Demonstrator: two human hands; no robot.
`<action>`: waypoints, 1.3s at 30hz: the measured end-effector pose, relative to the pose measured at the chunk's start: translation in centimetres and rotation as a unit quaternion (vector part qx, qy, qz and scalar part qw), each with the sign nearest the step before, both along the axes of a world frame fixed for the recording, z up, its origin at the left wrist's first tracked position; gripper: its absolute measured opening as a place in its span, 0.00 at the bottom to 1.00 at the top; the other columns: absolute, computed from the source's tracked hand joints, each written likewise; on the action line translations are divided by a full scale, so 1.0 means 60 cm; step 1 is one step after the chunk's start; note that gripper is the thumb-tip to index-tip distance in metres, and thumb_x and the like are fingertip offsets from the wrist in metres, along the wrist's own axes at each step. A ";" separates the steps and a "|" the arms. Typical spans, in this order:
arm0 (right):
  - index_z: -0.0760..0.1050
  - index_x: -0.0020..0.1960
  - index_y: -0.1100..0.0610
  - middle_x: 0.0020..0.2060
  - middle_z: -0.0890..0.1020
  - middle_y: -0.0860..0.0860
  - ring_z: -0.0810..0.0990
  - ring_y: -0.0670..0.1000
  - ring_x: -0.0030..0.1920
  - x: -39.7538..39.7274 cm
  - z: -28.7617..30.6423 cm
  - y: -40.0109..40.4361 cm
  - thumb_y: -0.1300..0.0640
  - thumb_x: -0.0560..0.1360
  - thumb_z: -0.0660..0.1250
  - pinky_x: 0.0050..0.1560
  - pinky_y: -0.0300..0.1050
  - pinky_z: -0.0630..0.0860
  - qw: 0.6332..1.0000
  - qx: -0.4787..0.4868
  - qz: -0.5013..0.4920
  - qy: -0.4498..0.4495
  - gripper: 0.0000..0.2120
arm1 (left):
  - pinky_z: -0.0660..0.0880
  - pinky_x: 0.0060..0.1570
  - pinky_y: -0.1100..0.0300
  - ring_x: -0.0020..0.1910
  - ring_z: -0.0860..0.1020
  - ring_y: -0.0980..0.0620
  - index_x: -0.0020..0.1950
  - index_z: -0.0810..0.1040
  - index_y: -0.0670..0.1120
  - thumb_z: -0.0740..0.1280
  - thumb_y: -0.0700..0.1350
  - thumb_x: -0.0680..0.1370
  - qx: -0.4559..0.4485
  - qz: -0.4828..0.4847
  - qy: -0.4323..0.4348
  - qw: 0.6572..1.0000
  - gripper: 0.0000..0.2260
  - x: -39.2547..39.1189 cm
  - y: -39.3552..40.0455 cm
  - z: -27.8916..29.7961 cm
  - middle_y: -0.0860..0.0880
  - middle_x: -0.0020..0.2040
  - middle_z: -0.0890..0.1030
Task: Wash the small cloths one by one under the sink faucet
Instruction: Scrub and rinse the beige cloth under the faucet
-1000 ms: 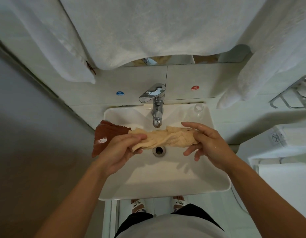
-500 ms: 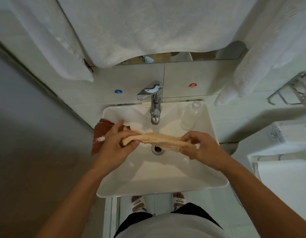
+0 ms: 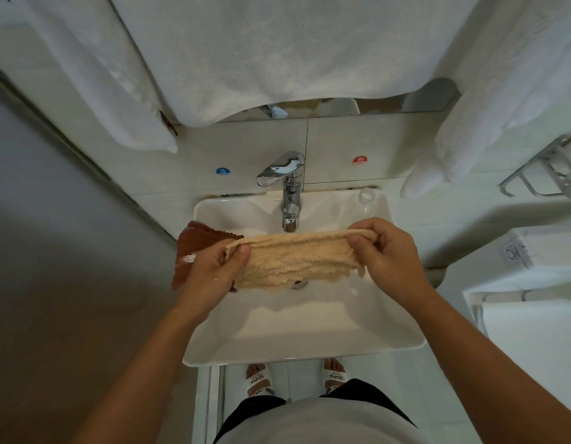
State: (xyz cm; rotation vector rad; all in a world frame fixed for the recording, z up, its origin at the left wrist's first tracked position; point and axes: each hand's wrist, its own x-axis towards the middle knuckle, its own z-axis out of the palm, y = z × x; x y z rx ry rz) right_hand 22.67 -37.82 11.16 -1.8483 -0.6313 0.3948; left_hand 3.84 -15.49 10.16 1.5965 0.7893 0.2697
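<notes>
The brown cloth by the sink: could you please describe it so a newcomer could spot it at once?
Start at the white sink under the chrome faucet. On its left rim, behind the left hand, lies the brown cloth. It is dark rust-brown, unlike the pale beige cloth stretched between both hands.

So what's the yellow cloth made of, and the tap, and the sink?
The yellow cloth looks like soft terry fabric, fuzzy and ridged, sagging between the two hands. The tap looks like polished chrome metal, since it mirrors the room. The sink seems glazed white ceramic, smooth and glossy, though plastic can't be ruled out.
</notes>
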 end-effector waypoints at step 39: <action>0.77 0.39 0.58 0.57 0.84 0.48 0.83 0.47 0.59 0.213 -0.061 -0.223 0.71 0.73 0.73 0.54 0.39 0.79 0.996 -0.063 0.035 0.053 0.11 | 0.82 0.55 0.48 0.50 0.83 0.45 0.54 0.85 0.49 0.70 0.39 0.80 -0.015 -0.124 -0.020 0.992 0.07 0.199 -0.161 -0.120 0.48 0.50 0.85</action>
